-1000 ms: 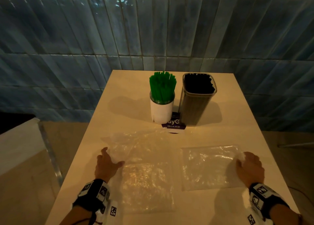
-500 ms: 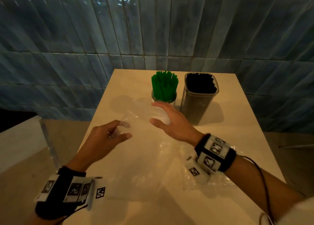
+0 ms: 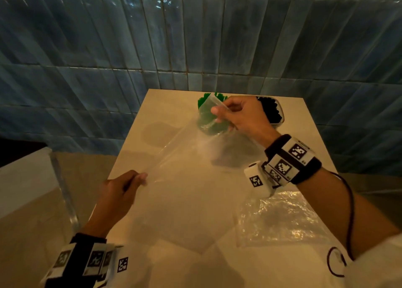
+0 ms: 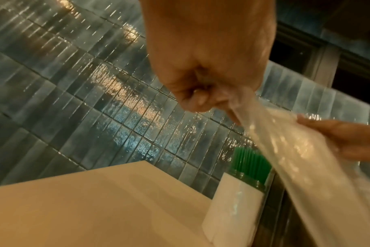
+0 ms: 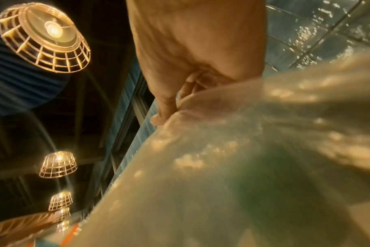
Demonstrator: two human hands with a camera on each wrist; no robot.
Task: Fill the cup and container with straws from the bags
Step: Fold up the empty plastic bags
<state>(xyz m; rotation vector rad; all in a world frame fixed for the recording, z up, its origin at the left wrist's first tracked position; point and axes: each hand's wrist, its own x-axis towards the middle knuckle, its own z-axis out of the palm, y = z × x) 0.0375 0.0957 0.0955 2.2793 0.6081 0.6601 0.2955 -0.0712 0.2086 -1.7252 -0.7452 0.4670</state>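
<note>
Holding an empty clear bag (image 3: 185, 168) stretched above the table (image 3: 165, 105), left hand (image 3: 121, 190) and right hand (image 3: 237, 114) each pinching a corner, cup (image 4: 232, 205) and container (image 3: 272, 111) apparently full, folding or clearing likely next.

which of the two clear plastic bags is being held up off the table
The large clear plastic bag stretched between the left hand and right hand. The other, crinkled clear plastic bag lies flat on the white table, by the right forearm.

Black wristbands (image 3: 292, 158) carry white square-coded tags; a dark cable (image 3: 348, 222) trails the right forearm.
</note>
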